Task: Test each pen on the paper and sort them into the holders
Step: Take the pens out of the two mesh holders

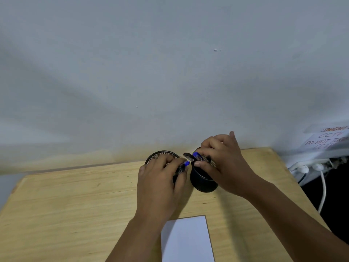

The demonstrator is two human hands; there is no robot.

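Two black mesh holders stand at the table's far edge by the wall: the left holder [159,155] and the right holder [203,181]. My left hand [160,183] covers the front of the left holder and grips a pen with a blue cap [184,165]. My right hand [221,159] reaches over the right holder, its fingers pinching a blue-capped pen [196,155] at the rim. A dark pen end [188,156] pokes out between the two hands. A white sheet of paper [187,241] lies near the front of the table.
The wooden table [75,205] butts against a pale wall. Off its right edge sit white plugs and cables [311,168] and a handwritten paper notice [324,139].
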